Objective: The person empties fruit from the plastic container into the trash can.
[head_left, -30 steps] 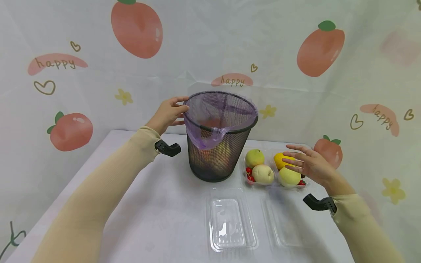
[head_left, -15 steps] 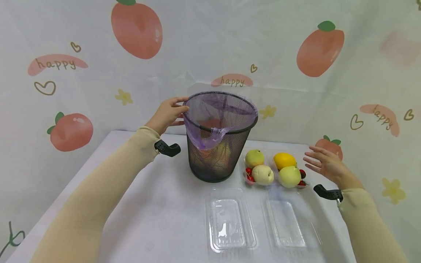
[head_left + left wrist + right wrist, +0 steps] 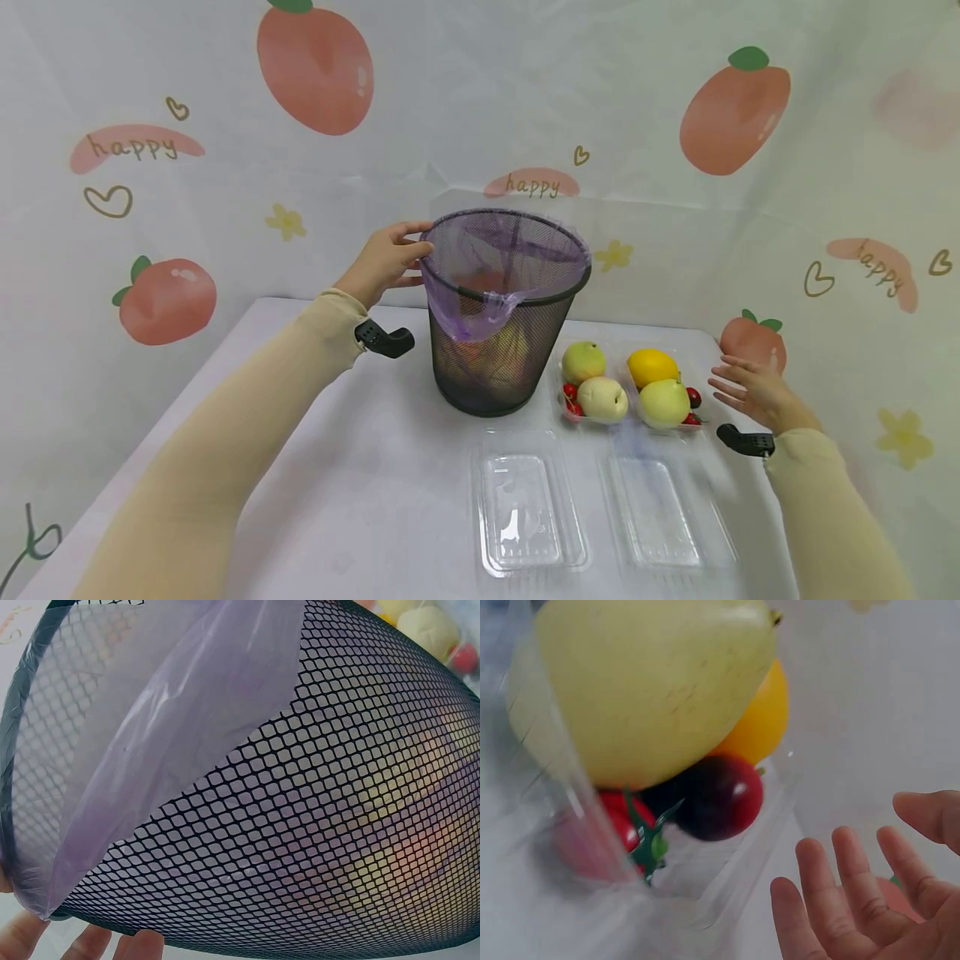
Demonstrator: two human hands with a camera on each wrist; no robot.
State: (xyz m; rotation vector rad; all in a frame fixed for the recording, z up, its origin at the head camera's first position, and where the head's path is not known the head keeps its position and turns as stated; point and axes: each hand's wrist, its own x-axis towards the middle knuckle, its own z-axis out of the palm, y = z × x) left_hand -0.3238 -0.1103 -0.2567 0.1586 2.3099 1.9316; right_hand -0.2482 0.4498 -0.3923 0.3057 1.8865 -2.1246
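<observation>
My left hand holds the rim of a black mesh wastebasket at its left side. A thin purple bag lines the basket and folds over the rim; blurred fruit shows through the mesh. In the left wrist view, fingertips lie along the basket's edge. My right hand hovers with fingers spread, holding nothing, just right of a clear tray of fruit. That tray has a yellow lemon-like fruit, a pale green pear, a dark red round fruit and a green-stemmed red fruit.
A second fruit tray beside the wastebasket bears a green fruit, a pale peach-like fruit and small red fruits. Two clear plastic lids lie flat toward the front of the white table. A printed cloth hangs behind.
My right hand has drawn back rightward from above the right fruit tray to beside it. My left hand stays on the wastebasket's rim.
</observation>
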